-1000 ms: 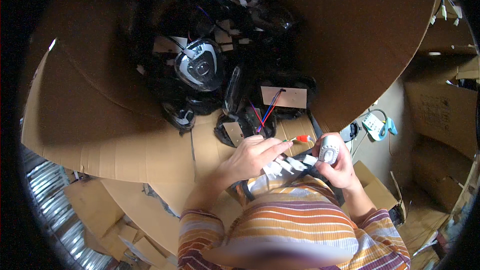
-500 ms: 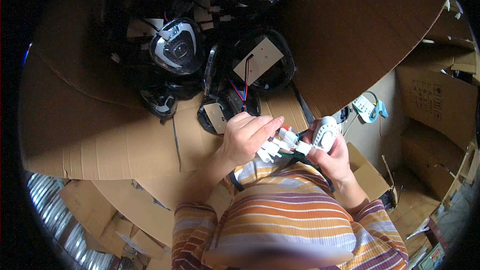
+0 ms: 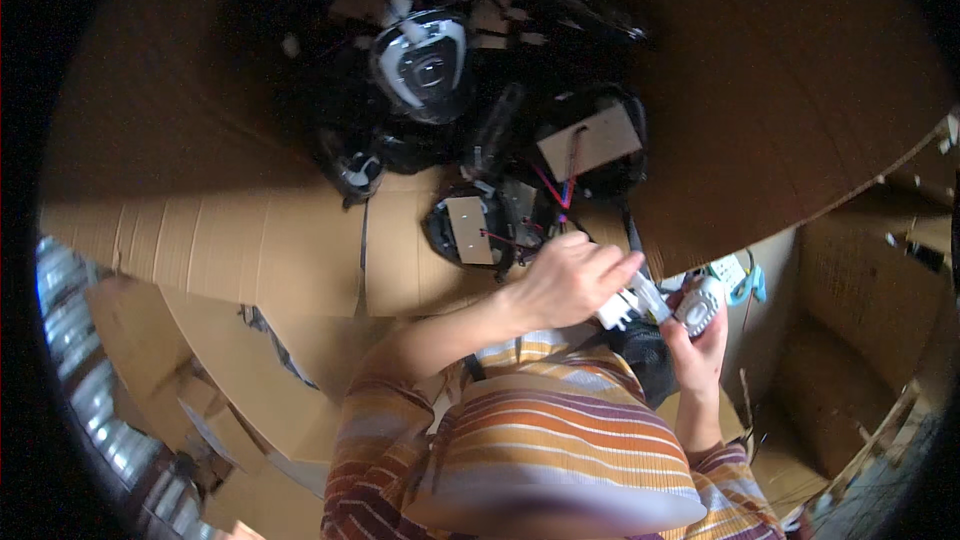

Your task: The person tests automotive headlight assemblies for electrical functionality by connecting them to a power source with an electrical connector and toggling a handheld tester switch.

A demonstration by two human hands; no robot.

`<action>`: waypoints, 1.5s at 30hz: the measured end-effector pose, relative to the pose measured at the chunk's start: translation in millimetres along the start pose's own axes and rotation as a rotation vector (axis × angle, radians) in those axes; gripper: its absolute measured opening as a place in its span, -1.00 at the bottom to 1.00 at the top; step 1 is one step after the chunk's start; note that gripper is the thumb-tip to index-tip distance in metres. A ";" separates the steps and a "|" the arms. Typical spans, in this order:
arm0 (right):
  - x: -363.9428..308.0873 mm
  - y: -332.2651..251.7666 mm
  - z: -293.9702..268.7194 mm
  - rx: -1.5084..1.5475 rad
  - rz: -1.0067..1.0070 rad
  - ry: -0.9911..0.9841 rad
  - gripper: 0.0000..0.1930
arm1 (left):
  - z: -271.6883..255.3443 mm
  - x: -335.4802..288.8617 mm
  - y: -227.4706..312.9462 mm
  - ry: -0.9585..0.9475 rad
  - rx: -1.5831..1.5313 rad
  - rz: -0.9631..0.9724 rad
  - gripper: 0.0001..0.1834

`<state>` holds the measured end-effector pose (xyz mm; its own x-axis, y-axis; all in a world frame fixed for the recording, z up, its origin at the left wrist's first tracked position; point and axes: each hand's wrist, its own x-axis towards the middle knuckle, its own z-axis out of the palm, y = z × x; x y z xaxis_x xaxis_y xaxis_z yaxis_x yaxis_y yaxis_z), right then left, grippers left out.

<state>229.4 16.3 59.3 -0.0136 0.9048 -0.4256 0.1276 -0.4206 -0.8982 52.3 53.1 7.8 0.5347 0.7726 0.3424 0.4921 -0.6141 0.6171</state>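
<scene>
My left hand (image 3: 570, 282) is closed around white plastic wire connectors (image 3: 618, 310), which stick out below its fingertips. Red and blue wires (image 3: 566, 198) run from a black lamp unit with a tan plate (image 3: 590, 143) down to that hand. A white oval device with a ribbed face (image 3: 700, 306) sits in my right hand (image 3: 698, 348), the thumb pressed along its lower side. Between the two hands a pale connector (image 3: 652, 298) reaches toward the device; blur hides whether it is joined.
A large cardboard box (image 3: 200, 250) holds several black lamp units, one with a clear lens (image 3: 420, 70) and a smaller one with a tan plate (image 3: 468, 230). More cardboard boxes (image 3: 860, 320) stand at the right, near a teal-and-white device (image 3: 738, 280). Shiny silvery material (image 3: 100, 410) lies at lower left.
The whole view has shifted, so the lamps appear farther right. Both hands have moved right in the picture, with the connectors and the white device still held.
</scene>
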 end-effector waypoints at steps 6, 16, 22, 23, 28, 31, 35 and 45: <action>2.4 4.4 -6.2 0.122 0.115 0.088 -0.61 | 11.1 1.4 0.4 0.160 -0.070 0.038 -0.70; -6.0 15.0 -22.1 0.375 0.104 0.140 -0.52 | 35.9 -4.4 16.3 0.155 -0.182 -0.036 -0.76; -0.7 20.9 -19.8 0.351 0.062 0.223 -0.59 | 32.3 -5.7 16.5 0.118 -0.172 -0.041 -0.76; -0.3 22.6 -22.3 0.312 0.054 0.186 -0.61 | 33.2 -6.1 17.2 0.118 -0.172 -0.041 -0.76; 4.9 24.9 -19.1 0.305 0.204 0.352 -0.63 | 38.3 -7.4 20.3 0.127 -0.124 -0.054 -0.74; 5.2 19.2 -14.8 0.284 0.155 0.330 -0.63 | 31.0 -5.6 22.3 0.100 -0.013 -0.058 -0.74; 11.0 2.2 -26.0 0.364 0.063 0.192 -0.63 | -20.3 -7.9 11.1 0.137 -0.208 -0.104 -0.78; 18.9 -9.1 -22.2 0.040 -0.062 -0.027 -0.72 | -105.2 9.4 -19.0 0.234 -1.077 -0.809 -0.79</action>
<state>250.0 38.6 61.8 -0.0468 0.9274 -0.3712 0.0856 -0.3665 -0.9265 -24.3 89.0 73.9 0.1749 0.9277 -0.3299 -0.2218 0.3636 0.9048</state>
